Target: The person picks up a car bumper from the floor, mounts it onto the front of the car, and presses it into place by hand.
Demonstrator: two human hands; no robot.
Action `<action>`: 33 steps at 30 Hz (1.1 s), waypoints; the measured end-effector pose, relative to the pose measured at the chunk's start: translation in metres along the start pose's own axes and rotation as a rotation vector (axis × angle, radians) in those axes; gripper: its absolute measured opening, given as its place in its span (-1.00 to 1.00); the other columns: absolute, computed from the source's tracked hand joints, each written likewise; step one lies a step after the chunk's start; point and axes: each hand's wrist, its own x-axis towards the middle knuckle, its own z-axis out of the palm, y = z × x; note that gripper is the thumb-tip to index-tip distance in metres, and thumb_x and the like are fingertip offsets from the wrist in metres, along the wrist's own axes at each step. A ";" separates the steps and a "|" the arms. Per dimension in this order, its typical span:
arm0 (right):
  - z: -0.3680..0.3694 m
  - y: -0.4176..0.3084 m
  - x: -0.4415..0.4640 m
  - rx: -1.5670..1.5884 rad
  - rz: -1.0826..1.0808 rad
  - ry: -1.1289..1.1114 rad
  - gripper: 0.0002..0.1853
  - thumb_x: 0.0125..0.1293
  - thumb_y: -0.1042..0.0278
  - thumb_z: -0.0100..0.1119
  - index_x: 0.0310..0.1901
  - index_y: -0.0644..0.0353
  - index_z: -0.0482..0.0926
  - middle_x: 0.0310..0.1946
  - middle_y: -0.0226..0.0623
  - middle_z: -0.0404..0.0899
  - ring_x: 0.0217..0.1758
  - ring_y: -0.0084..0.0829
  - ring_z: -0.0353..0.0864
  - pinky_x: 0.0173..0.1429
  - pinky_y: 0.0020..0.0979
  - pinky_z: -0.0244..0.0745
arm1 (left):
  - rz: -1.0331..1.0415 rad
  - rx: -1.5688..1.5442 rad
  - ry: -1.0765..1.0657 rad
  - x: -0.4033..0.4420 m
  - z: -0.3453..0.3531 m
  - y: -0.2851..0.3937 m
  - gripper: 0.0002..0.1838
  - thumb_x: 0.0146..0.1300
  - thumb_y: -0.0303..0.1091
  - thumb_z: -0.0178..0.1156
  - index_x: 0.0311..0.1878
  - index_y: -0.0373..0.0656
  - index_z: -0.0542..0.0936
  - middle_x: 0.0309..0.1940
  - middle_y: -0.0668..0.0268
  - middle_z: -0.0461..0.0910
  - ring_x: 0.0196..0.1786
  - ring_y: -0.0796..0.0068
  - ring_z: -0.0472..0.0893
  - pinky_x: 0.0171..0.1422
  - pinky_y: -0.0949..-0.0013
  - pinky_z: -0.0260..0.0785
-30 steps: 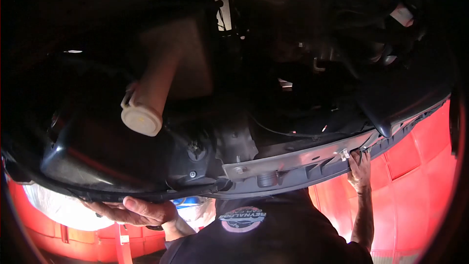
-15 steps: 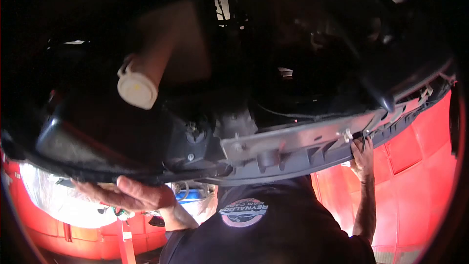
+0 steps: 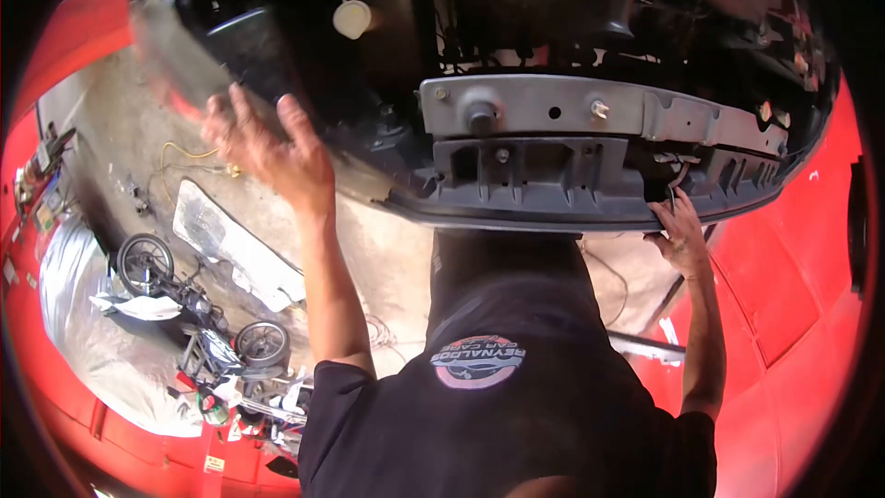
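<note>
A car's front end spans the top of the view, with a grey metal crossbar (image 3: pixel 544 106) above a ribbed dark plastic front panel (image 3: pixel 553 207). My left hand (image 3: pixel 281 152) is raised beside the car's left front edge, slightly blurred, fingers spread and nothing in it. On the other side, my right hand (image 3: pixel 680 235) grips the lower lip of the plastic panel, thumb beneath and fingers on top. A thin cable (image 3: pixel 683 173) hangs from an opening to the fingertips; whether they hold it, I cannot tell. A white reservoir cap (image 3: pixel 351 17) sits in the dark engine bay.
On the floor at left are a motorcycle (image 3: pixel 198 300), a pale flat board (image 3: pixel 230 244) and a yellow cord (image 3: pixel 171 152). Silvery sheeting (image 3: pixel 74 286) lies near the red wall (image 3: pixel 784 304). A cable trails over the floor below my right hand.
My view has tipped downward, bringing more floor into sight. My left hand has come off the car's lower edge and risen, fingers spreading. My right hand remains at the panel lip.
</note>
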 end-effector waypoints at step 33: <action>0.031 0.039 -0.010 -0.012 -0.199 0.229 -0.32 -0.19 0.32 0.58 0.09 0.15 0.60 -0.32 -0.17 0.55 -0.04 -0.04 0.49 0.13 -0.07 0.37 | 0.377 -0.141 -0.416 -0.138 0.005 0.153 -0.84 0.11 -0.39 0.25 -0.23 -0.17 0.59 -0.21 0.18 0.58 -0.06 0.15 0.62 -0.03 0.16 0.52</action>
